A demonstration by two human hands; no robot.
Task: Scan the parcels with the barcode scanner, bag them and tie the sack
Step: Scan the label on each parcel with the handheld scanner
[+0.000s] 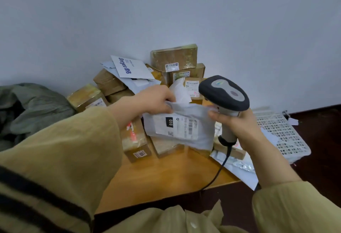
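— Soft grey plastic mailer parcel [180, 127], white label: where?
— Lifted over the orange wooden surface [156, 177], crinkled. Left hand [155, 101] fingers pinch its top corner; right hand [238, 131] fingers wrap the pistol-shaped grey-and-black barcode scanner [224, 92] beside it.
— Around?
— Glossy taped brown cardboard boxes [173, 57] piled behind; white perforated plastic basket [284, 133] off the right edge.

The grey-white plastic mailer bag [184, 129] looks crinkled. The brown cardboard boxes [174, 57] carry glossy tape; the orange wooden table [162, 177] is smooth.
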